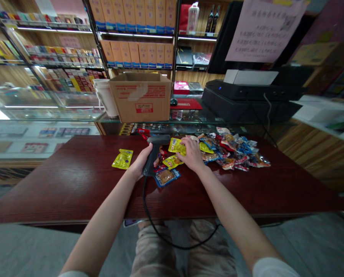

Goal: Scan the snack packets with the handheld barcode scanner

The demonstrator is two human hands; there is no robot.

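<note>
My left hand (141, 162) is wrapped round the grip of a dark grey barcode scanner (154, 154), whose head points away from me and whose black cable (160, 234) hangs off the table's front edge. My right hand (191, 154) is closed on a yellow snack packet (176, 146), held just in front of the scanner head. Under the hands lie another yellow packet (172, 162) and a blue-edged clear packet (166, 177). A lone yellow packet (122, 159) lies on the dark red wooden table (73, 181) to the left of the scanner.
A pile of mixed snack packets (232, 152) lies right of my hands. Behind the table, a glass counter (189, 119) carries a cardboard box (141, 96), a white jug (106, 98) and a black printer (246, 98). Shelves of boxed goods (137, 23) fill the back wall.
</note>
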